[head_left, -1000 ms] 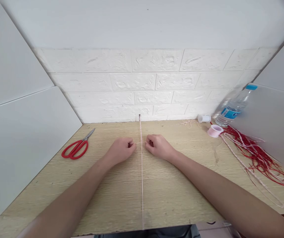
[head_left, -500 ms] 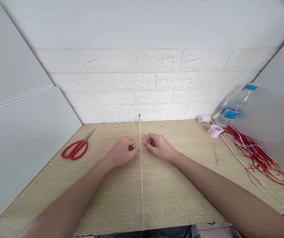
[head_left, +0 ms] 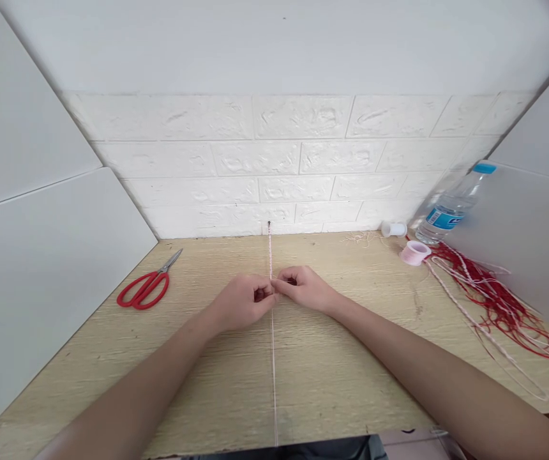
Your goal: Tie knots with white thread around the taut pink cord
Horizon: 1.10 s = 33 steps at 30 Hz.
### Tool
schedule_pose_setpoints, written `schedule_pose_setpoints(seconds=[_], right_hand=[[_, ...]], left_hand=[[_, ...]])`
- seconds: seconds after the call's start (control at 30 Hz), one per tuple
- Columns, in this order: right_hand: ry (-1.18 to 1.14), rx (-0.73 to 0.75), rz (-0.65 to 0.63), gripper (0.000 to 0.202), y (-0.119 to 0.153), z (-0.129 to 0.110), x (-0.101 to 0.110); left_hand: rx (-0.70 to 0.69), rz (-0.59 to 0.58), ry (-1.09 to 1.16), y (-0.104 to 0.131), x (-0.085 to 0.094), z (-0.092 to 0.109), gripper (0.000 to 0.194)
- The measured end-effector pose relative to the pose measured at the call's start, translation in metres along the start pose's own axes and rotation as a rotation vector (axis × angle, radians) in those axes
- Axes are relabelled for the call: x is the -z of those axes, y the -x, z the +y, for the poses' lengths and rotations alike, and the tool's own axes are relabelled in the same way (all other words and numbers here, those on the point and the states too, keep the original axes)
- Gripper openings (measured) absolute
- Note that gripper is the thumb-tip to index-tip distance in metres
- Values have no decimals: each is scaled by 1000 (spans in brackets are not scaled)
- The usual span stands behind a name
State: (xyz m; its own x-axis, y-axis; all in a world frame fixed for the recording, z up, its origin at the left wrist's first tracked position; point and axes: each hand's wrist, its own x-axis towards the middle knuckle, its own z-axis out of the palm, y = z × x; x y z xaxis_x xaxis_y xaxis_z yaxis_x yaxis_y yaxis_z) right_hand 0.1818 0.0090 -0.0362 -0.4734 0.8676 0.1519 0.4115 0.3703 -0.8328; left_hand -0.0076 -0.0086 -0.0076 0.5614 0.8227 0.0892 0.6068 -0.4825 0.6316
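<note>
A thin pink-and-white braided cord (head_left: 270, 252) runs from a small fixing point at the foot of the wall toward me, then continues as pale straight strands (head_left: 274, 370) down to the table's front edge. My left hand (head_left: 246, 300) is closed in a pinch at the cord, thumb against fingertips. On the other side, my right hand (head_left: 303, 287) pinches too, its fingertips meeting those of the left over the cord. Fine thread shows faintly between the fingers; most of it is hidden by them.
Red-handled scissors (head_left: 149, 284) lie on the wooden table (head_left: 198, 396) at left. To the right are a pink thread spool (head_left: 415, 253), a white spool (head_left: 394, 229), a water bottle (head_left: 451, 207) and a tangle of red cords (head_left: 509, 306). Side panels flank the table.
Both hands have come together at the cord, closing the gap between them. The thread that showed between them is now mostly covered by fingers.
</note>
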Motion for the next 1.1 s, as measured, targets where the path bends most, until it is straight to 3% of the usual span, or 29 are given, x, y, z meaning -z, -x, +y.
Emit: schedule_pose_setpoints(seconds=[0.23, 0.47, 1.1], right_hand=[[-75, -5, -83, 13, 1, 0, 0], [-94, 50, -58, 7, 2, 2, 2], [-106, 109, -7, 5, 3, 2, 2]], left_hand=[[-99, 11, -45, 6, -7, 12, 27], [-51, 229, -3, -1, -2, 4, 13], [-54, 168, 79, -2, -2, 0, 17]])
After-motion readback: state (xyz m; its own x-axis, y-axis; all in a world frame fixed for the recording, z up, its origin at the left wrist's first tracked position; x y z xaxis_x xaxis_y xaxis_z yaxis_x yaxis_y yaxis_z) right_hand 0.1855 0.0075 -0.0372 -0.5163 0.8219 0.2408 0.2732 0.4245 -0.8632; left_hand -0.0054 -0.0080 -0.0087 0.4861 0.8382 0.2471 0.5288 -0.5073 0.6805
